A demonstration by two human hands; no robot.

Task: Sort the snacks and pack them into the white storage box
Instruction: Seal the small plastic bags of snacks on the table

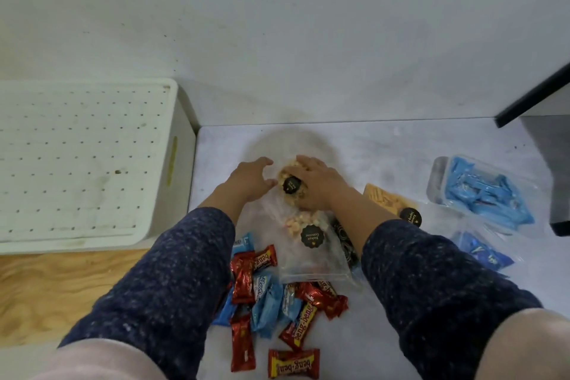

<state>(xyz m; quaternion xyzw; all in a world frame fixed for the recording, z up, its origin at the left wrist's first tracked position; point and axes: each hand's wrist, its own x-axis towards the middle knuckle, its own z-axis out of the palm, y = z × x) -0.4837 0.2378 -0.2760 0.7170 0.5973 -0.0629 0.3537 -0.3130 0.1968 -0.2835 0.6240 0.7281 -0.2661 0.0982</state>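
A clear bag of pale biscuits with a round black label [291, 183] lies on the white table between my hands. My right hand [319, 183] grips it from the right and above. My left hand [251, 180] is at its left side, fingers spread and touching it. A second clear biscuit bag with a black label [311, 244] lies just nearer to me, under my right wrist. Red Beng-Beng bars [294, 362] and light blue wafer packs [265, 308] lie scattered in front of me. The white storage box [172, 108] stands at the left with its dotted lid on.
A clear tub of blue packs [484, 191] sits at the right, with a clear bag of blue packs [481, 251] nearer. A bag of yellow sticks [385, 199] lies right of my right arm. A dark-edged object [536, 92] rises at the far right. Wooden surface [61, 287] lower left.
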